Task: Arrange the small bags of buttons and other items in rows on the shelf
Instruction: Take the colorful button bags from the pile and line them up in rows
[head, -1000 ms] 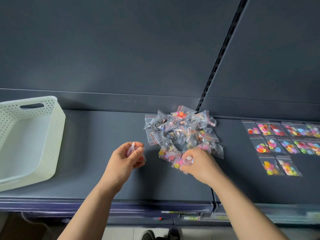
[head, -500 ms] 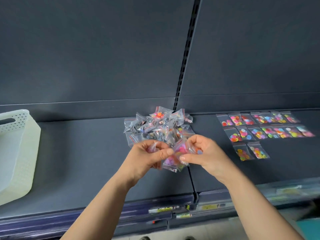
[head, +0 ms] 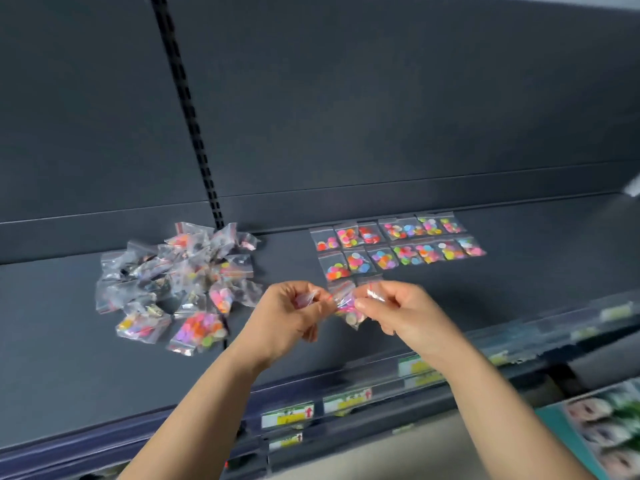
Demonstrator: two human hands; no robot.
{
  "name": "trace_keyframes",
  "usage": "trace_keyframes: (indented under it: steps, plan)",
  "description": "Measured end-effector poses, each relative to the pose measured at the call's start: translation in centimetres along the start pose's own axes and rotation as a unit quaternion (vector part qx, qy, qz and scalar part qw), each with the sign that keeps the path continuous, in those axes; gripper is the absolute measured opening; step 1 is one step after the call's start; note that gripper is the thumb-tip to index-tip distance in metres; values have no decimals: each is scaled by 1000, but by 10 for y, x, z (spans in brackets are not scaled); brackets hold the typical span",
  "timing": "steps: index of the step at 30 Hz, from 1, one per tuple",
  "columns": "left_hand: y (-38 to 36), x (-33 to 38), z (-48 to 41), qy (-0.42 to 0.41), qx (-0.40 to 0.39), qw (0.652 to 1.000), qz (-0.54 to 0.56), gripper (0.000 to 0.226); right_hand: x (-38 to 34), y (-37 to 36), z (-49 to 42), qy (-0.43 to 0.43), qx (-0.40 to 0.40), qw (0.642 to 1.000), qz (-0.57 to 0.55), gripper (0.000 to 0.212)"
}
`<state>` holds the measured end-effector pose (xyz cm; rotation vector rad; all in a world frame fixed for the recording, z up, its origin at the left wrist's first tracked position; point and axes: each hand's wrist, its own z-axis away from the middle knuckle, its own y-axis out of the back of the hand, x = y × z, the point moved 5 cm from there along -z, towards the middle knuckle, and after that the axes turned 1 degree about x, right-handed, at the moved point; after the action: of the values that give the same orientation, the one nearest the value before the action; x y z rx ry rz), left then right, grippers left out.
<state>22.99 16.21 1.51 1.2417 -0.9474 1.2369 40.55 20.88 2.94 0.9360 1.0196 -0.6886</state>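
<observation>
Shelf (head: 52, 323): dark and flat. I place everything below from the rows of laid-out bags.
Pile (head: 176, 285): unsorted clear bags heaped well to the left of the rows, apart from them.
Left hand (head: 291, 313): in the air, nearer me than the rows and off their left end. My fingers are curled and pinch clear plastic, which seems to be the bag's left edge, though blur hides the detail.
Bag (head: 348, 308): clear, with coloured buttons inside. It hangs crumpled between my two hands, just in front of the rows' left end and off the shelf.
Right hand (head: 398, 313): fingers curled, pinching the bag's right top corner.
Rows (head: 398, 247): two full lines along the back. A third has begun at the left end, partly hidden behind my hands.
Coming move: I judge the free spot in the front line lies beyond the bag and to its right. My right hand is nearer, so it should carry the bag there.
</observation>
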Motion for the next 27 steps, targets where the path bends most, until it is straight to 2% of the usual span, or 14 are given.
trace_keyframes:
  steps: [7, 16, 19, 21, 25, 27]
  plan:
    - [-95, 11, -33, 1, 5, 999, -45, 19, 41, 92, -6, 6, -1, 996, 85, 29]
    - [-126, 8, -75, 45, 53, 997, -43, 12, 73, 133, -37, -40, -2, 999, 35, 18]
    - [-114, 4, -91, 44, 91, 990, -100, 9, 80, 131, -57, -66, 17, 997, 21, 21]
    - [-101, 1, -101, 34, 104, 978, -179, 12, 85, 129, -70, -87, 37, 995, 23, 21]
    - [-85, -9, -112, 51, 81, 955, -280, 25, 93, 123, -89, -100, 73, 991, 43, 34]
    - [-83, -14, -116, 60, 61, 950, -299, 31, 95, 121, -96, -96, 85, 990, 66, 28]
